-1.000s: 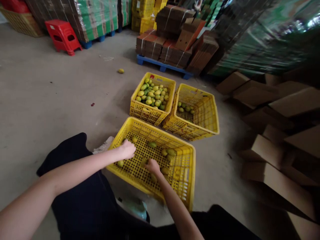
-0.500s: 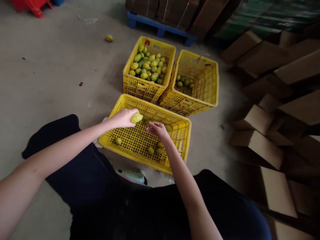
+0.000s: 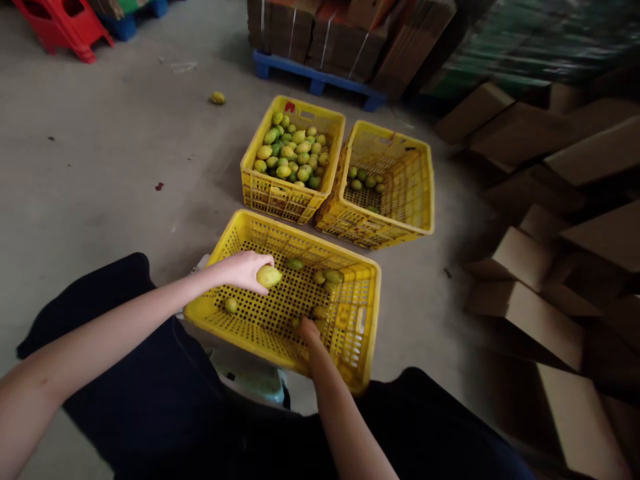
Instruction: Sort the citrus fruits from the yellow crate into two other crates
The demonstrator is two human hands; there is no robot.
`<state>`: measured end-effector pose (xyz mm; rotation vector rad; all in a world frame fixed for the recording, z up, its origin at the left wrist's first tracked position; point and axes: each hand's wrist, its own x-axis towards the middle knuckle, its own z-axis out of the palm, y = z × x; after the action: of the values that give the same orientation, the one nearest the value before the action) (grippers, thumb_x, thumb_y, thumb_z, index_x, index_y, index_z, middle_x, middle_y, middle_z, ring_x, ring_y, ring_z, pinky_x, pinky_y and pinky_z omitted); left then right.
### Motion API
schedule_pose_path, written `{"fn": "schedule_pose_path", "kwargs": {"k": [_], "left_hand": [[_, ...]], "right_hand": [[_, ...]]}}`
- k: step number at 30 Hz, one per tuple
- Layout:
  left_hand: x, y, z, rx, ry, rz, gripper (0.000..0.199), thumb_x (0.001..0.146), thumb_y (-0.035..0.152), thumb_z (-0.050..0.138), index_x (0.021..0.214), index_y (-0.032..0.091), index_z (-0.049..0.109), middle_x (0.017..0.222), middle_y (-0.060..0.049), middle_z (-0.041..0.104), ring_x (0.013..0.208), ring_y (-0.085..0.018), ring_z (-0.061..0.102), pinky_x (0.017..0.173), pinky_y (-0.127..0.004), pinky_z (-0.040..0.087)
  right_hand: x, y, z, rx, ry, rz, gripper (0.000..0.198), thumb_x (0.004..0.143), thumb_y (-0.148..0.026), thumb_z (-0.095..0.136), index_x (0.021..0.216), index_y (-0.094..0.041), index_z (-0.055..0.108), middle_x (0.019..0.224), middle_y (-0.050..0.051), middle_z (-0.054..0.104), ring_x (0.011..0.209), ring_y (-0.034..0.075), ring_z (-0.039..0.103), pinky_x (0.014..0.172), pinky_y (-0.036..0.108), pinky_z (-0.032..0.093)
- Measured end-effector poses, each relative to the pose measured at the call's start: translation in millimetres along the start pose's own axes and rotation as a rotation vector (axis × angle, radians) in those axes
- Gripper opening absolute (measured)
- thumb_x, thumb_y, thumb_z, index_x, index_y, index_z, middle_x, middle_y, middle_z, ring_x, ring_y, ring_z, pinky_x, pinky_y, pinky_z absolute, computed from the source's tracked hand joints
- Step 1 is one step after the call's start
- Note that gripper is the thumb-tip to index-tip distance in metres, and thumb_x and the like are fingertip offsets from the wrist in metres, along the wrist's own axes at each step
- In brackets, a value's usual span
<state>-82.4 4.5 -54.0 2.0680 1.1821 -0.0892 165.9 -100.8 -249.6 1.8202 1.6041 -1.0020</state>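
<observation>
A yellow lemon (image 3: 269, 276) is in my left hand (image 3: 245, 270), whose fingers wrap round it above the near yellow crate (image 3: 295, 233). Down inside that crate, my right hand (image 3: 309, 328) closes on a greenish lemon (image 3: 297, 323); its fingertips are partly hidden. Another lemon (image 3: 320, 312) lies just beyond the right hand. Elsewhere on the perforated crate floor are a small lemon (image 3: 231, 305) at the left, a green lemon (image 3: 295, 264) at the far side, and a small cluster of lemons (image 3: 331, 276) at the far right.
Behind stand a crate (image 3: 280, 200) well filled with yellow and green lemons and a crate (image 3: 425, 193) holding several green ones. One lemon (image 3: 217, 98) lies on the floor. Cardboard boxes (image 3: 525, 260) crowd the right. A blue pallet (image 3: 317, 87) and red stool (image 3: 75, 33) are farther back.
My right hand has dropped from above the crate's middle to the lemon near its front side. My left hand still holds its lemon. The whole view has shifted, with the crates lower in it.
</observation>
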Motion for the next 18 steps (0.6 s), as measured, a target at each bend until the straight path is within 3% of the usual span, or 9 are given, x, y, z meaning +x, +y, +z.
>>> {"fn": "schedule_pose_path", "kwargs": {"k": [3, 7, 10, 14, 16, 18], "left_hand": [[7, 4, -4, -0.149, 0.029, 0.034, 0.049, 0.067, 0.033, 0.074, 0.113, 0.019, 0.061, 0.1, -0.007, 0.07, 0.088, -0.023, 0.064, 0.076, -0.032, 0.046], [14, -5, -7, -0.176, 0.271, 0.113, 0.048, 0.067, 0.008, 0.069, 0.113, 0.02, 0.063, 0.115, -0.006, 0.063, 0.106, -0.022, 0.059, 0.095, -0.037, 0.044], [16, -11, -11, -0.076, 0.45, 0.096, 0.048, 0.065, 0.005, 0.073, 0.11, 0.022, 0.067, 0.117, -0.007, 0.056, 0.113, -0.024, 0.054, 0.102, -0.04, 0.041], [12, -7, -17, -0.158, 0.496, 0.093, 0.054, 0.062, 0.019, 0.083, 0.113, 0.023, 0.066, 0.115, -0.006, 0.057, 0.109, -0.024, 0.056, 0.1, -0.043, 0.043], [8, 0, -19, -0.295, 0.502, 0.125, 0.054, 0.064, 0.026, 0.083, 0.114, 0.021, 0.064, 0.116, -0.007, 0.06, 0.106, -0.023, 0.058, 0.095, -0.041, 0.047], [4, 8, -18, -0.477, 0.473, 0.148, 0.056, 0.065, 0.033, 0.082, 0.115, 0.019, 0.062, 0.115, -0.009, 0.063, 0.102, -0.023, 0.061, 0.09, -0.04, 0.05]], "right_hand": [[2, 0, 1, 0.13, -0.045, 0.039, 0.032, 0.092, -0.035, 0.059, 0.118, -0.017, 0.059, 0.117, 0.008, 0.062, 0.099, 0.02, 0.063, 0.083, 0.04, 0.055], [3, -7, -25, 0.304, 0.058, -0.034, 0.023, 0.084, -0.037, 0.068, 0.091, -0.015, 0.066, 0.086, 0.004, 0.067, 0.081, 0.018, 0.065, 0.07, 0.03, 0.053], [0, -9, -77, 0.395, 0.194, -0.106, 0.026, 0.073, -0.04, 0.073, 0.075, -0.015, 0.065, 0.066, 0.002, 0.064, 0.072, 0.02, 0.063, 0.061, 0.026, 0.047], [-36, 1, -163, 0.485, 0.367, -0.239, 0.03, 0.068, -0.042, 0.074, 0.08, -0.016, 0.065, 0.071, 0.0, 0.062, 0.071, 0.017, 0.059, 0.062, 0.025, 0.045], [-70, 6, -194, 0.599, 0.465, -0.418, 0.042, 0.061, -0.045, 0.078, 0.089, -0.016, 0.066, 0.071, 0.0, 0.062, 0.068, 0.017, 0.057, 0.061, 0.027, 0.046], [-106, 6, -208, 0.802, 0.498, -0.625, 0.055, 0.06, -0.046, 0.08, 0.103, -0.018, 0.064, 0.08, 0.001, 0.065, 0.07, 0.017, 0.06, 0.065, 0.029, 0.05]]}}
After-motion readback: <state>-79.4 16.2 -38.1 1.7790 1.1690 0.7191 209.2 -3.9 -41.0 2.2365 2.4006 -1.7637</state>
